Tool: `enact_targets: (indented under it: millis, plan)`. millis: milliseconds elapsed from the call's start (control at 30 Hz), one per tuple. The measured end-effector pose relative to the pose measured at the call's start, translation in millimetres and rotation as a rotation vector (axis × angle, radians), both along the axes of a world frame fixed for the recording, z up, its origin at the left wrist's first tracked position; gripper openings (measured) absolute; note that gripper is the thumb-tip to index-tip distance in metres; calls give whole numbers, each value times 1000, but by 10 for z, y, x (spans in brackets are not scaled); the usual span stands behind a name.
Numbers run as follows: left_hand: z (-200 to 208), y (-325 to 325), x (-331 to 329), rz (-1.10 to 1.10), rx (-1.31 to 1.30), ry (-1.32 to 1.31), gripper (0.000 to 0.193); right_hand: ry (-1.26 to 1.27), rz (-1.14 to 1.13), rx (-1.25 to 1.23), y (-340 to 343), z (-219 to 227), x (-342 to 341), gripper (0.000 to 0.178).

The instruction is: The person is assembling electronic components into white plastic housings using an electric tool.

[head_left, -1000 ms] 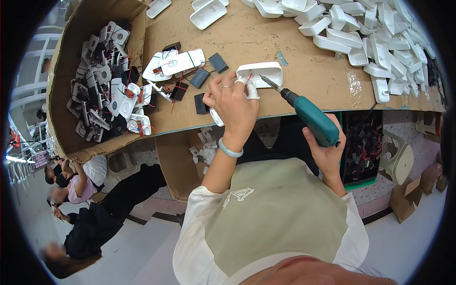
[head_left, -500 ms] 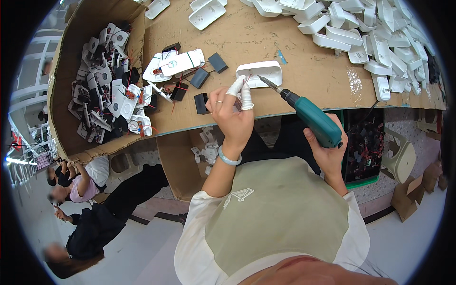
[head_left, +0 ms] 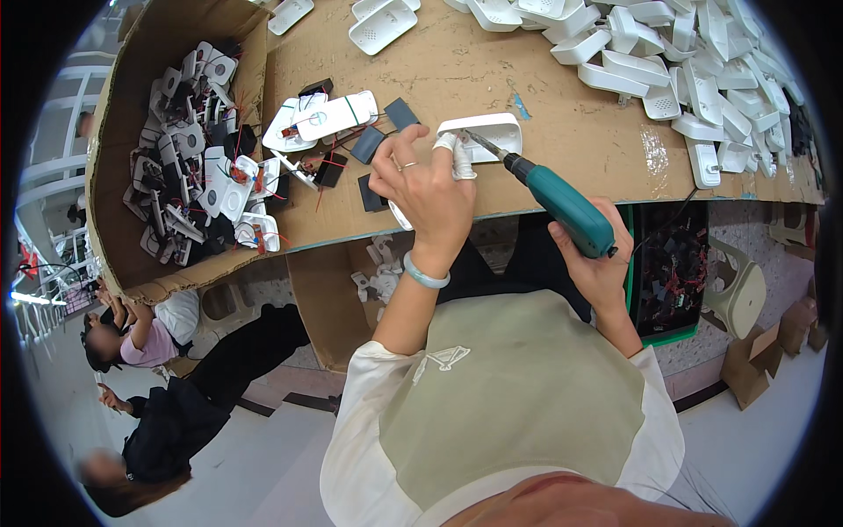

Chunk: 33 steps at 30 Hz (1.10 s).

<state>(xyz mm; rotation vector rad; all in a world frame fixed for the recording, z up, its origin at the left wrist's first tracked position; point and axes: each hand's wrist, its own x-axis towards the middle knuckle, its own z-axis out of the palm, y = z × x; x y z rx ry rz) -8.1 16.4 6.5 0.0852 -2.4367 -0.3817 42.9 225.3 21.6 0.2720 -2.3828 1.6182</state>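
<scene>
A white plastic housing [head_left: 500, 133], shaped like a shallow tray with speaker holes, lies open side up at the table's front. My left hand [head_left: 430, 189] is over its left end, with white wrapping on two digits. Those fingertips are pinched together inside the housing; what they hold is too small to make out. My right hand [head_left: 597, 255] grips a green electric screwdriver [head_left: 566, 206] by its rear end. Its metal tip points into the housing, close to my left fingertips. A dark rectangular block [head_left: 371, 193] sits just left of my left hand.
Wired white assemblies [head_left: 338, 114] and dark blocks lie to the left. Beyond them, a cardboard box [head_left: 255, 53] holds many more. White housings [head_left: 628, 70] are heaped at the far right. A black bin [head_left: 667, 299] stands below the table; people [head_left: 167, 422] are at the left.
The screwdriver and my right hand have shifted slightly left, bringing the tip closer to my left fingertips. My left hand has turned, its other fingers lifting. A white piece now shows beside the left wrist.
</scene>
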Motion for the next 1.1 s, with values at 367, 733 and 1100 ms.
enact_targets:
  millis: [367,733,1100]
  plan:
    - [-33,-23,-51,-67,-31,-29,11,39,45,61,-24,-35,-77,28]
    - [-31,-23,-67,-59,-50,-44,11,44,64,140,-23,-15,-111,23]
    - [-37,-2,-75,-49,-71,-62,13,49,81,159,-10,63,-115,24]
